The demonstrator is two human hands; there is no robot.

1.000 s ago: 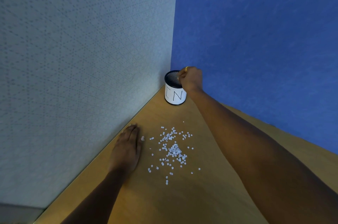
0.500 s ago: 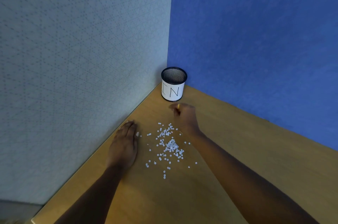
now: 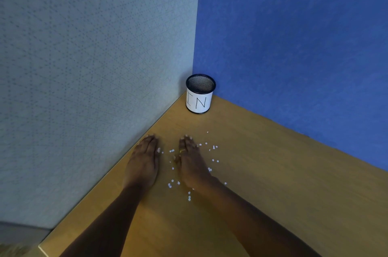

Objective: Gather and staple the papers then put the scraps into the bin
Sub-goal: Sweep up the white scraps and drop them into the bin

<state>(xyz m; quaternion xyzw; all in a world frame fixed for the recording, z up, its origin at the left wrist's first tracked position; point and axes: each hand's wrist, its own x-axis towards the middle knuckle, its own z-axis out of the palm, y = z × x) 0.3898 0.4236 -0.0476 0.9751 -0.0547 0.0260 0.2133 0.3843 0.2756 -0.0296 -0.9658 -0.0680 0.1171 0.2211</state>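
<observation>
Head view: 2 wall panels meet in a corner, 1 grey patterned panel (image 3: 84,68) on the left and 1 blue panel (image 3: 294,47) on the right. 1 wooden desk (image 3: 273,183) fills the lower frame, with its near left corner showing at the bottom edge. 2 bare forearms come in from the bottom. 2 hands lie palm down on the desk, side by side and not touching. The left hand (image 3: 143,164) lies flat just beside the grey panel's base, fingers straight and pressed together, gripping nothing. The right hand (image 3: 192,164) is also flat, fingers straight and close together, pinching nothing visible; it rests in the middle of the scatter. 1 bin (image 3: 200,94) stands upright right in the corner where the panels meet, well apart from both hands. It is a black mesh cup with a white label; the letters "IN" are readable and the rest wraps out of sight. Can't see whether anything is inside. The scraps (image 3: 213,147) are small white paper dots, about two dozen visible, too small for an exact count. They lie loose on the desk around the right hand: some between the two hands, some right of it, a few near the wrist, 1 stray nearer the bin. One or two touch the left hand's inner edge. 1 gold ring (image 3: 182,151) is on a right-hand finger.
</observation>
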